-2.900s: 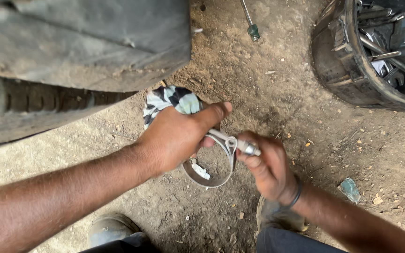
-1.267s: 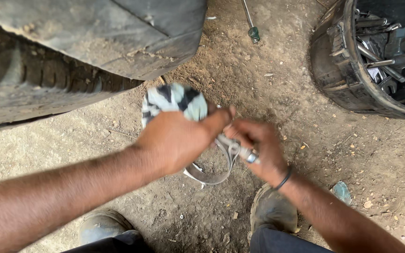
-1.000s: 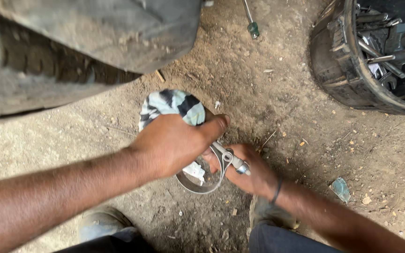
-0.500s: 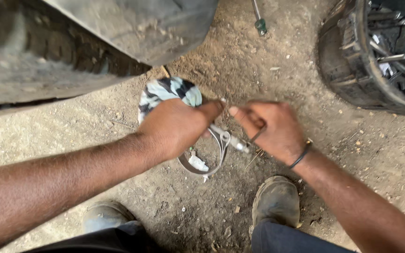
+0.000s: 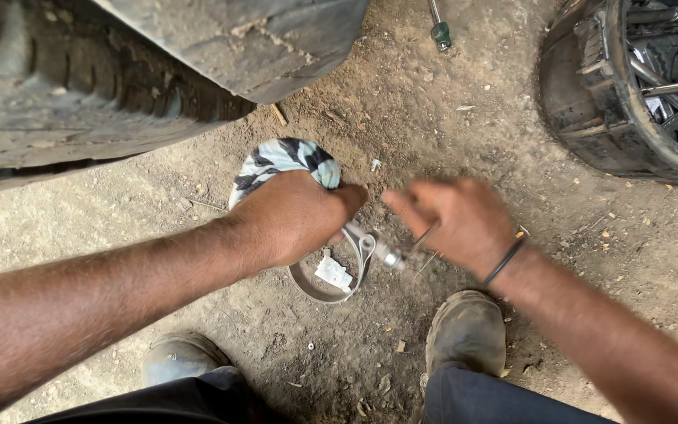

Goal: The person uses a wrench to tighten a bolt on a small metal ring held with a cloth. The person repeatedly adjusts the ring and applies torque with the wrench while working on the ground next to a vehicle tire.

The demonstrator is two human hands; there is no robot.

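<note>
Band wrench (image 5: 337, 271) lying on dirt beside tyre (image 5: 80, 86).
Left hand (image 5: 296, 216) is gripping its ring; right hand (image 5: 453, 220), blurred, fingers seemingly pinching its handle.

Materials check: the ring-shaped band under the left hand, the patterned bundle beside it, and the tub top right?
Band: looks like thin steel strip, dull grey, faint sheen on its edge. Patterned bundle: soft cloth, folds and creases, pale with dark streaks. Tub: probably black rubber, ribbed wall like an old tyre, dusty matte; hard to confirm.
</note>
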